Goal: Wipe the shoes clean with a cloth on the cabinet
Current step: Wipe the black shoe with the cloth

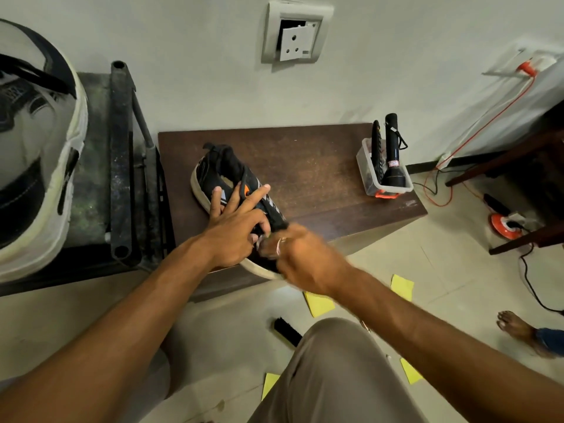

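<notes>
A black shoe (213, 169) with a white sole and an orange mark lies on the brown cabinet (320, 178), toe toward me at the front edge. My left hand (235, 227) presses down on its upper, fingers spread and straight. My right hand (305, 261) is blurred at the toe with its fingers curled. A small pale bit of cloth (263, 239) shows between that hand and the shoe; the remainder is hidden in the fist.
A clear plastic box (369, 178) holding a black torch and a remote stands at the cabinet's right. A large white-and-black shoe (36, 148) sits on a dark rack at left. On the floor lie yellow cloths (319, 303), a black brush (287, 331) and cables; another person's foot (518, 331) is at right.
</notes>
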